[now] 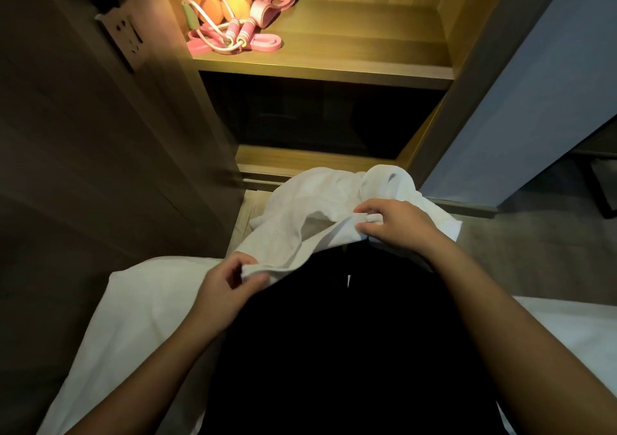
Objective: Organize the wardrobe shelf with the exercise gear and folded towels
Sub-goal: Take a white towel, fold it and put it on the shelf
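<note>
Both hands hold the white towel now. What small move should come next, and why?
Probably bring the two hands together to fold the white towel in half. The left hand and the right hand each pinch its near edge, it lies crumpled, and the shelf has bare wood right of the pink jump rope.

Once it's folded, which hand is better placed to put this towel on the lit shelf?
Probably the right hand: it pinches the towel nearer the shelf, whose bare part lies right of the pink gear. The left hand sits lower.
</note>
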A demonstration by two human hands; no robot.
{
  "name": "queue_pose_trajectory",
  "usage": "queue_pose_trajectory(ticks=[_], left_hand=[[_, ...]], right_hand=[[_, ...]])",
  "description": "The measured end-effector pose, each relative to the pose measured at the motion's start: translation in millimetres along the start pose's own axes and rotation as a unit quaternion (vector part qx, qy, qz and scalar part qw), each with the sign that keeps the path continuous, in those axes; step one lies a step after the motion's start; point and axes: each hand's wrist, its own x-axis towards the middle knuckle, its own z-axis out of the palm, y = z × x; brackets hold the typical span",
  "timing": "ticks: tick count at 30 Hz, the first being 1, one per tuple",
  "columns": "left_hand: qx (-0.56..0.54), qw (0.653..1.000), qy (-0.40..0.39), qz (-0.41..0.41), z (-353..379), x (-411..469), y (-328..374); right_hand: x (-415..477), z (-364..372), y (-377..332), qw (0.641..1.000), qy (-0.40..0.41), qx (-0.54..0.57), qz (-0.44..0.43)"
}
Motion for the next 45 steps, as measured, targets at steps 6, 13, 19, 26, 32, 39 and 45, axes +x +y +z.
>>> queue_pose_trajectory(ticks=[6, 13, 19, 26, 32, 39, 45], left_hand=[[-0.035, 0.986, 0.152, 0.063, -10.6, 71.5, 46.8], [0.06, 0.959, 0.212, 0.175, -46.7, 178.4, 144.0], [0.114, 0.928, 0.323, 0.146, -99.3, 239.7, 200.9], [0.114, 0.898, 0.415, 0.087, -147.5, 264.9, 225.4], [0.031, 0.895, 0.443, 0.041, -142.4, 270.2, 238.7], [0.018, 0.915, 0.386, 0.114, -114.6, 268.5, 267.8], [0.008, 0.952, 0.165, 0.258, -23.8, 245.2, 303.7]], right_hand=[[-25.4, -50.3, 6.2, 0.987, 0.068, 0.139, -0.044], [-15.1, -186.2, 5.2, 0.982, 0.187, 0.009, 0.014], [11.5, -257.6, 21.7, 0.934, 0.248, -0.191, 0.17], [15.6, -309.8, 52.7, 0.846, 0.486, 0.006, 0.22], [12.4, -316.3, 46.6, 0.829, 0.526, 0.14, 0.129], [17.4, -308.9, 9.9, 0.839, 0.506, 0.197, -0.013], [31.0, -281.9, -71.9, 0.881, 0.408, 0.166, -0.174]])
